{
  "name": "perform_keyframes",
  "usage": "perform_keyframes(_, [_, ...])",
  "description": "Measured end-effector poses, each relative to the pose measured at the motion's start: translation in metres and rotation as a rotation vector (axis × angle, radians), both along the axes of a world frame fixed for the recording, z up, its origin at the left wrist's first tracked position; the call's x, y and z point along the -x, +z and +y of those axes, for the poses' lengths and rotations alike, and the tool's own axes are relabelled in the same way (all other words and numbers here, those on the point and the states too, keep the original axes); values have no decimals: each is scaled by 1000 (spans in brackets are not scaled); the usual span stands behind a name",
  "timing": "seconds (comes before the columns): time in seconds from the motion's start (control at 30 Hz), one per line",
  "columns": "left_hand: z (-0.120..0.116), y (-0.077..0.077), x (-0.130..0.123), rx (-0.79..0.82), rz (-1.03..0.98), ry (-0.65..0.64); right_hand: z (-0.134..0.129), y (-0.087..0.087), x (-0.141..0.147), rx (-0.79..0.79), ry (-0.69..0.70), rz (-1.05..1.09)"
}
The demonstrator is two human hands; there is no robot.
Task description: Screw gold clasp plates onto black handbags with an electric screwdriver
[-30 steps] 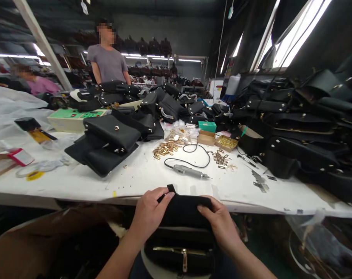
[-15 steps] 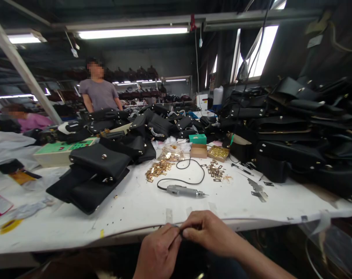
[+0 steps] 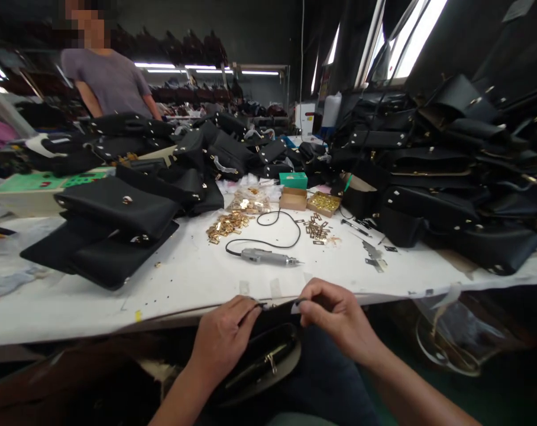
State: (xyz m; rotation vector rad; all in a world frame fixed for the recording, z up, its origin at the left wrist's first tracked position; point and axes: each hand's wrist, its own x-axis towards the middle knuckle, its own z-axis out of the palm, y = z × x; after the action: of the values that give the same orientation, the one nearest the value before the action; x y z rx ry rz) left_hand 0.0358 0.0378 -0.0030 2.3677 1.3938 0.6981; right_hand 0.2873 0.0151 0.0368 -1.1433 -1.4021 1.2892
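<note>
The left hand (image 3: pixel 226 331) is pinching the upper edge of a black leather bag with a gold-toned zip (image 3: pixel 271 362), thumb and fingers closed together on it. The right hand (image 3: pixel 335 307) is gripping narrowly at the bag's other upper corner, where a small pale patch (image 3: pixel 296 307) is showing at the fingertips; what that patch is, I cannot tell. The bag is hanging between both hands, over the lap and just below the table's front edge. Half a second ago the hands were meeting at one spot; now they are standing apart, and the zip is showing again, slanting up to the right rather than lying level as it was a second ago.

Beyond the hands, a grey pen-shaped electric screwdriver (image 3: pixel 268 257) is lying unmoved on the white-covered table (image 3: pixel 197 284), its black cord (image 3: pixel 290 239) looping behind. Farther back, a pile of small gold metal clasps (image 3: pixel 228 226) is sitting left of some dark rectangular metal frames (image 3: pixel 317 229). Stacked black leather bags (image 3: pixel 113 207) are resting at the left.
</note>
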Motion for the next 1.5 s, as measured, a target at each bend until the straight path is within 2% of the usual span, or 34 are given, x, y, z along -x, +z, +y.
perform_keyframes(0.07, [1,-2,5,23,-17,38,-5,-4,-31,95,19,-69])
perform_keyframes(0.1, [2,-1,6,53,-18,60,-8,-10,-47,116,51,-183])
perform_keyframes(0.2, [7,7,10,235,-49,105,-16,-32,-90,85,104,-627])
perform_keyframes(0.27, [11,14,13,380,-135,111,-20,-43,-103,56,61,-724])
perform_keyframes(0.33, [14,22,17,516,-260,109,-20,-45,-98,33,-4,-630])
perform_keyframes(0.4, [17,27,21,648,-391,112,-16,-42,-76,-7,-7,-457])
perform_keyframes(0.47, [19,30,25,755,-496,124,-11,-39,-43,0,114,-252])
perform_keyframes(0.53, [21,27,30,804,-550,148,-6,-44,-10,87,262,-23])
perform_keyframes(0.63, [23,14,35,727,-489,183,-3,-65,25,232,304,217])
perform_keyframes(0.7, [23,1,33,588,-339,208,-6,-83,35,284,265,244])
perform_keyframes(0.8, [24,-18,22,354,-101,249,-11,-102,36,306,194,214])
perform_keyframes(0.87, [30,-28,12,224,-18,263,-10,-106,32,286,160,159])
perform_keyframes(0.93, [38,-37,6,166,9,280,-3,-103,27,240,159,0])
perform_keyframes(1.03, [53,-48,4,233,-45,306,20,-90,14,178,175,-480])
perform_keyframes(1.1, [60,-54,6,284,-100,313,43,-76,7,120,119,-782])
perform_keyframes(1.13, [62,-57,8,294,-118,318,56,-69,6,71,68,-862])
perform_keyframes(1.17, [63,-60,9,297,-131,328,71,-61,7,9,18,-883])
perform_keyframes(1.23, [63,-65,10,292,-156,347,103,-48,18,-125,-27,-796])
perform_keyframes(1.3, [62,-70,9,271,-187,360,141,-40,43,-245,15,-698])
perform_keyframes(1.4, [60,-75,9,254,-213,370,203,-45,95,-387,129,-715])
perform_keyframes(1.5, [60,-78,10,243,-226,370,263,-63,150,-435,200,-892])
